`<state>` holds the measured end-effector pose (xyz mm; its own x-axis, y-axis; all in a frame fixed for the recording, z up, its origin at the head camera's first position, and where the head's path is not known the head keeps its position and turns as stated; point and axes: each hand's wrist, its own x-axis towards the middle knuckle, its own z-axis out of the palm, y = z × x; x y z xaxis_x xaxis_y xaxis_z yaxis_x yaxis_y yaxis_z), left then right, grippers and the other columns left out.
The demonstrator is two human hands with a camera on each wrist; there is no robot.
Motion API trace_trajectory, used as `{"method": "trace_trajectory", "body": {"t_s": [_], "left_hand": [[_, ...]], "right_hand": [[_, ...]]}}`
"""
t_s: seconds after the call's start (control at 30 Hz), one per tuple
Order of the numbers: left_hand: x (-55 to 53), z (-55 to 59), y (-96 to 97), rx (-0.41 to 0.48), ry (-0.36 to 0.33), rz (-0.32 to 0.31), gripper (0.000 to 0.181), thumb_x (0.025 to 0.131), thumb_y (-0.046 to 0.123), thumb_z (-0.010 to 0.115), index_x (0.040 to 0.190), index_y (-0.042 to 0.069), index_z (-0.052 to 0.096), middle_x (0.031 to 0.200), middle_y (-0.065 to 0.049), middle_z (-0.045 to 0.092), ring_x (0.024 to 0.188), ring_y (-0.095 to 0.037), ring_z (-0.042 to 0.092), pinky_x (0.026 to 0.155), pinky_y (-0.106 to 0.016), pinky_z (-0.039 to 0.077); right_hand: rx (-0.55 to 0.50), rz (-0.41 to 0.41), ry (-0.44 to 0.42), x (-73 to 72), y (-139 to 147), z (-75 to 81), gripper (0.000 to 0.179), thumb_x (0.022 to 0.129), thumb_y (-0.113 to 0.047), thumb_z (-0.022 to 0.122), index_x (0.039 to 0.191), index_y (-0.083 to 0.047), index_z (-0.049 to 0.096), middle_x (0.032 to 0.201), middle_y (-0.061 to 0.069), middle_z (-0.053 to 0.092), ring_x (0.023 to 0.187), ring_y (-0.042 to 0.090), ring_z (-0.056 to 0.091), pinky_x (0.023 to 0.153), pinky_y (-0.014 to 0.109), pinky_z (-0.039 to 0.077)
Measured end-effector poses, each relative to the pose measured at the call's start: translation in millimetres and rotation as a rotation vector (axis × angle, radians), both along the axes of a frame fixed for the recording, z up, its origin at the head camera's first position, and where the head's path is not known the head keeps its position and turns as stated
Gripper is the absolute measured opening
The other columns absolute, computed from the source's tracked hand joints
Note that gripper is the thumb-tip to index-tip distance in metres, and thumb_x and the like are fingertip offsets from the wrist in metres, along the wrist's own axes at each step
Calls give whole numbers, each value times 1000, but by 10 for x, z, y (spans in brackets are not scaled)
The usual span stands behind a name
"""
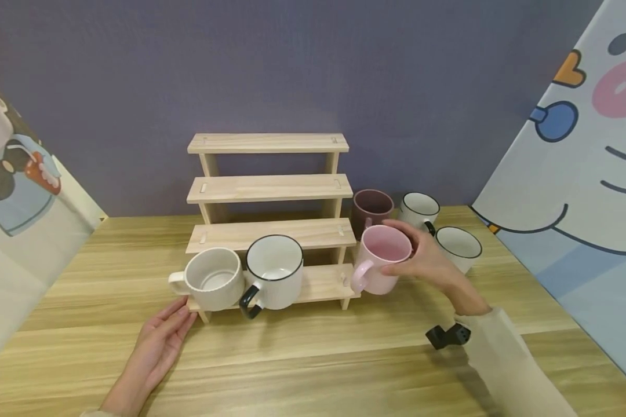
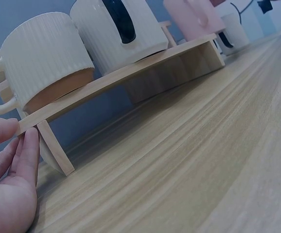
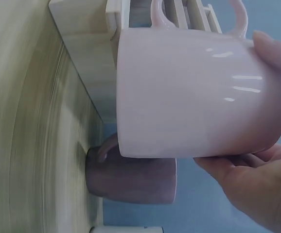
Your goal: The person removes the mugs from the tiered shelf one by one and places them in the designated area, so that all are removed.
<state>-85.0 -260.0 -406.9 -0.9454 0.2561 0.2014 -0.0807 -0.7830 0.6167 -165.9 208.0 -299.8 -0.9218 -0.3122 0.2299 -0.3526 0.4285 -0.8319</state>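
My right hand (image 1: 422,258) grips a pink mug (image 1: 378,278) around its upper body, thumb on the near side and fingers behind. In the right wrist view the mug (image 3: 189,92) hangs above the table, beside the stand's right end. My left hand (image 1: 159,341) pinches the left end of the lowest step of a wooden tiered stand (image 1: 320,284), thumb on top and fingers beneath. On that step stand a cream ribbed mug (image 1: 216,289), handle to the left, and a white mug with a black rim (image 1: 279,286), its black handle pointing forward.
Right of the stand, a dark mauve mug (image 1: 362,220) and two black-rimmed white mugs, one at the back (image 1: 414,217) and one nearer (image 1: 461,255), stand on the wooden table (image 1: 313,370). Three bare upper steps rise toward the blue-grey back wall (image 1: 271,69). Printed panels flank both sides.
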Motion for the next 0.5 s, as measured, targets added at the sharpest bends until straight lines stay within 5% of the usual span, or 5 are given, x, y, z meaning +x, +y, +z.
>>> {"method": "trace_trajectory", "body": {"t_s": [0.23,0.5], "left_hand": [[-10,14,12,-36,-8,18,39,99,-11,30,117,0,63,116,-10,65,110,-16,64,101,-20,50],[0,15,5,-35,-9,21,37,99,-11,32,116,0,63,116,-10,65,110,-16,64,102,-20,50]], "right_hand": [[3,-35,-4,-40,86,-37,84,66,-1,84,138,1,41,128,20,54,106,12,54,88,14,51],[55,-124,-46,-127,127,-135,85,69,-10,85,140,-2,40,131,18,53,111,25,53,87,19,51]]}}
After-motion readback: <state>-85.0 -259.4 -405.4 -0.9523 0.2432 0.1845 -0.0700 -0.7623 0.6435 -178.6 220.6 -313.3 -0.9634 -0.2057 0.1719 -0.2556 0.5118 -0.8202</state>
